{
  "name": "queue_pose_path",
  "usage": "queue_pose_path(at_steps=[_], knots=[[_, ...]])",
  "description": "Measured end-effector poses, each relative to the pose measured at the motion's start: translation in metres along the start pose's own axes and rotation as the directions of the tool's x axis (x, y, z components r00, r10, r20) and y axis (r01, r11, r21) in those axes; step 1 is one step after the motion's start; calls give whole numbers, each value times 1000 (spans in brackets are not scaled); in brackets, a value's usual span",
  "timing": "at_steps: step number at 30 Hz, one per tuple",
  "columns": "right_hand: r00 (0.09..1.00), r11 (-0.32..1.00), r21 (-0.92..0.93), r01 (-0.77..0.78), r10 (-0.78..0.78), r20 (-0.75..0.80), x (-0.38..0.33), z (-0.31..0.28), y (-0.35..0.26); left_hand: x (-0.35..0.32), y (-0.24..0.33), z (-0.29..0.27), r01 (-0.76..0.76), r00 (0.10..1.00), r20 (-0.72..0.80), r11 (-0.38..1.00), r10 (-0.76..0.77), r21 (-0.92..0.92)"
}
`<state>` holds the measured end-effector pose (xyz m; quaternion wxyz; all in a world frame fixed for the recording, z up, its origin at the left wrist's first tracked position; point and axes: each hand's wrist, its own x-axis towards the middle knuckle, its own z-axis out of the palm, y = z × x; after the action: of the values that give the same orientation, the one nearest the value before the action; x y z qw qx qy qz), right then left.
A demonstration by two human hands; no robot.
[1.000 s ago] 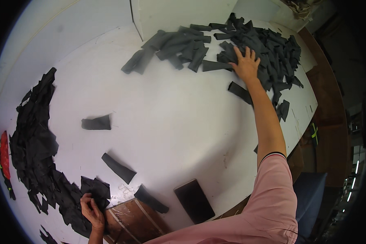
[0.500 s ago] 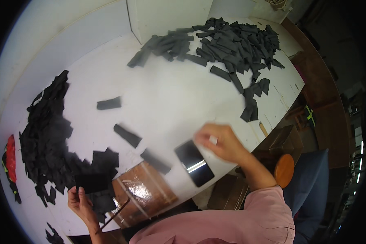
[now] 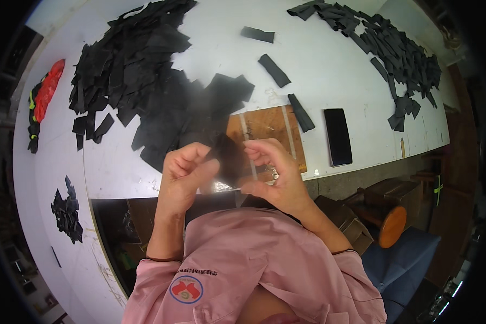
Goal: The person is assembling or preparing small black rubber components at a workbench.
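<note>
In front of my chest, a flat black fabric piece [image 3: 224,157] is pinched at its left edge by my left hand [image 3: 182,175], closed on it. At its right edge is my right hand [image 3: 278,170], thumb and fingertips spread apart; whether the fingertips touch the cloth is blurred. Beneath the hands, a brown board [image 3: 264,125] with pale strips lies at the table's near edge. A large pile of flat black fabric pieces [image 3: 140,70] spreads beyond my left hand, its near part blurred. One rolled black fabric piece [image 3: 301,113] overlaps the board's right side.
A black phone [image 3: 338,137] lies right of the board. Two more rolled pieces [image 3: 274,71] sit beyond it, and a heap of rolled pieces [image 3: 399,54] is far right. At left are a red plastic bag [image 3: 49,92] and a small black scrap pile [image 3: 67,210]. A stool [image 3: 392,227] stands right.
My view has swung left and down. My right hand has come from beside the phone to the fabric piece. My left hand has brought that piece from above the pile to before my chest.
</note>
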<state>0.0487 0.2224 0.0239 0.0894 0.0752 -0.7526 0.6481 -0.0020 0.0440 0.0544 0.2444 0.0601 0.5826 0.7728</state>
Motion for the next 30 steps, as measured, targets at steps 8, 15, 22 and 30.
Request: queue_pose_path(at_steps=[8, 15, 22, 30], knots=[[892, 750, 484, -450, 353, 283, -11, 23, -18, -19, -16, -33, 97, 953, 303, 949, -3, -299], [863, 643, 669, -372, 505, -6, -26, 45, -17, -24, -44, -22, -171, 985, -50, 878, 167, -446], [971, 966, -98, -239, 237, -37, -20, 28, -22, -17, -47, -25, -127, 984, 133, 991, 121, 38], [900, 877, 440, -193, 337, -276, -38, 47, -13, -24, -77, 2, 55, 998, 37, 834, -42, -548]])
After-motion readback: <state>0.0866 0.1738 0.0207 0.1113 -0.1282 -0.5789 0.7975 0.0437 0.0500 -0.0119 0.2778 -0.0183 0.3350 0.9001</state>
